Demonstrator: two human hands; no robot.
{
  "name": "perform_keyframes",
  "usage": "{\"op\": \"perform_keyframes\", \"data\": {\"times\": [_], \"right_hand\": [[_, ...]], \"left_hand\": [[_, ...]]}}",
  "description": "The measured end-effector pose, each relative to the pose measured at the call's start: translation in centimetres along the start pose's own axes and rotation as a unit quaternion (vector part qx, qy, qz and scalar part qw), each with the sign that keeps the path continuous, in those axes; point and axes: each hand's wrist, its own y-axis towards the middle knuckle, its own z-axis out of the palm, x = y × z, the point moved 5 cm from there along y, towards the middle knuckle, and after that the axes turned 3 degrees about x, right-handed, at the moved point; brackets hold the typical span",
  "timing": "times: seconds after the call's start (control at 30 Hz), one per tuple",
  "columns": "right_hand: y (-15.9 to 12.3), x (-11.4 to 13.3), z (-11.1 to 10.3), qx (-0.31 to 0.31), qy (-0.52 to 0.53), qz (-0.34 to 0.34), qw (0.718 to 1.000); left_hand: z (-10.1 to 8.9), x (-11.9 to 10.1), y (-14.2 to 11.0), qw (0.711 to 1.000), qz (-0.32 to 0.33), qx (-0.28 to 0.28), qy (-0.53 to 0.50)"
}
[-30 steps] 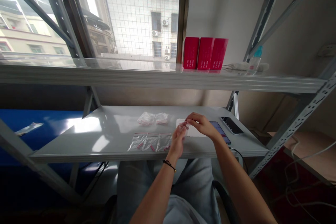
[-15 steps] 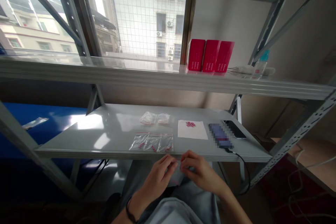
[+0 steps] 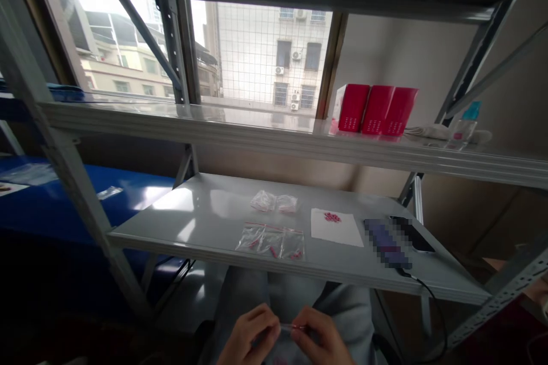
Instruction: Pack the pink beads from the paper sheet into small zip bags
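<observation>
Clear plastic piece (image 3: 286,327): between both hands, over the lap, in front of the desk (image 3: 171,231)
Left hand (image 3: 252,335): fingertips pinching one end
Right hand (image 3: 320,335): fingertips pinching the other
White paper (image 3: 336,235): flat, with small pink pieces (image 3: 332,217) on top
Clear bags (image 3: 272,242): three, left of the paper
Phones (image 3: 386,244): two, right of it

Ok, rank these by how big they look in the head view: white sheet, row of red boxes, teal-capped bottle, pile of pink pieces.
1. Row of red boxes
2. White sheet
3. Teal-capped bottle
4. Pile of pink pieces
</observation>
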Motion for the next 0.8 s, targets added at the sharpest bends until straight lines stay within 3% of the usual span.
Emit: {"op": "perform_keyframes", "data": {"times": [0.2, 0.4, 0.6, 0.8], "right_hand": [[-0.2, -1.6, 0.2, -0.019, 0.016, 0.025, 0.999], [-0.1, -1.3, 0.0, -0.001, -0.017, 0.046, 0.999], [0.0, 0.3, -1.4, 0.029, -0.031, 0.024, 0.999], [-0.3, -0.1, -0.4, 0.076, -0.026, 0.015, 0.997]], "left_hand": [[0.1, 1.1, -0.3, 0.998, -0.039, -0.02, -0.033], [0.3, 1.7, -0.1, 0.997, -0.057, -0.046, -0.039], [2.4, 1.4, 0.1, 0.998, -0.05, -0.013, -0.027], [3.1, 1.0, 0.0, 0.999, -0.025, 0.012, -0.017]]}}
